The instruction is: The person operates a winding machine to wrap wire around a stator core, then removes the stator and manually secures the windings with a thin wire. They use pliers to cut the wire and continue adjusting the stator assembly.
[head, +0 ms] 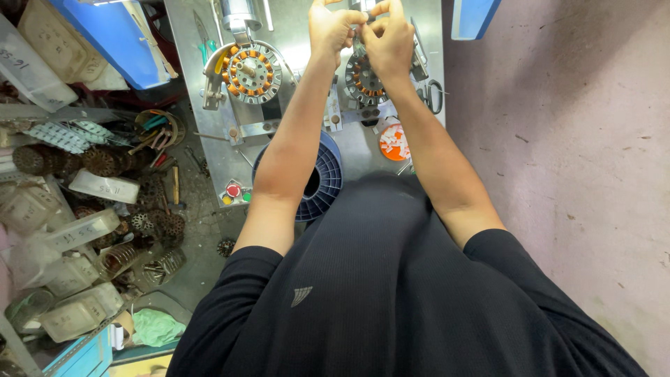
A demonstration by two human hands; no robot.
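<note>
Orange and steel: a round stator (364,77) with orange-insulated teeth is being worked on at the far end of the grey metal bench (192,42), right of centre, mounted on a fixture.
Handling: the stator is being judged heavy and stiff, a laminated metal ring; the fine winding at its teeth is being judged delicate. The outer rim is being judged the safest place to hold, the teeth being avoided.
Look: a dark core is being shown ringed by orange slot pieces, partly hidden behind the wrists.
Left hand (333,28): fingers are being pinched closed just above the stator, on something too small to identify.
Right hand (388,38): fingers are being curled closed against the left hand's fingertips; what is gripped cannot be told.
Second stator (251,71): a like ring is being held on a spindle to the left.
Blue spool (322,183): it is being kept near, between the forearms.
Scissors (434,96): lying right of the stator.
Spare cores (105,162): being heaped at the left.
</note>
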